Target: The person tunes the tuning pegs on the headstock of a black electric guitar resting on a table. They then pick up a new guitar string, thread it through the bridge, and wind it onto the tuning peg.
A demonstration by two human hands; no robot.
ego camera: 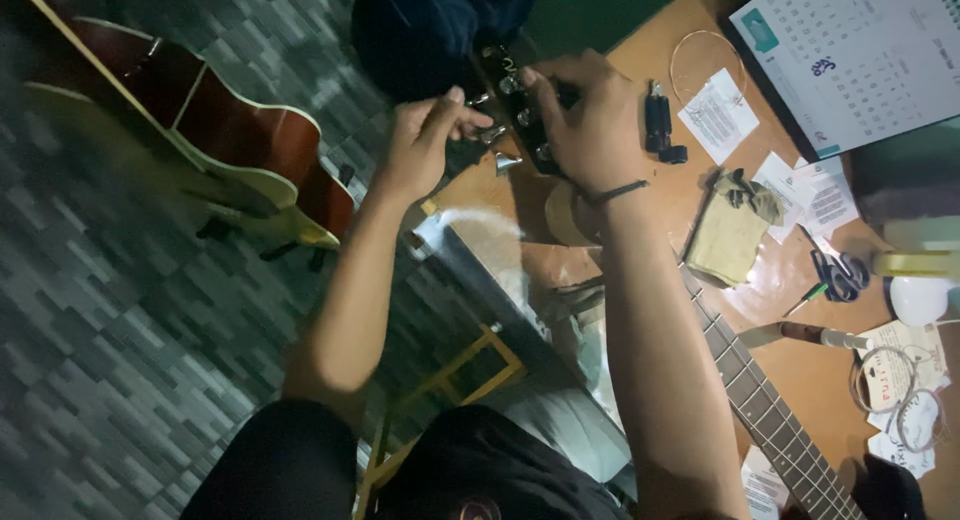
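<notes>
A dark guitar headstock (516, 105) with metal tuning pegs lies at the far edge of the wooden table (800, 365). My right hand (590, 115) grips the headstock from above, a dark band on its wrist. My left hand (425, 140) pinches a tuning peg on the headstock's left side. The guitar neck (775, 420) with frets runs down to the lower right, partly hidden under my right forearm.
A red acoustic guitar (230, 140) stands on the patterned floor at left. On the table lie a black string winder (660, 130), a folded cloth (728, 238), scissors (838, 275), paper slips, coiled strings (885, 380), and a calendar (850, 55).
</notes>
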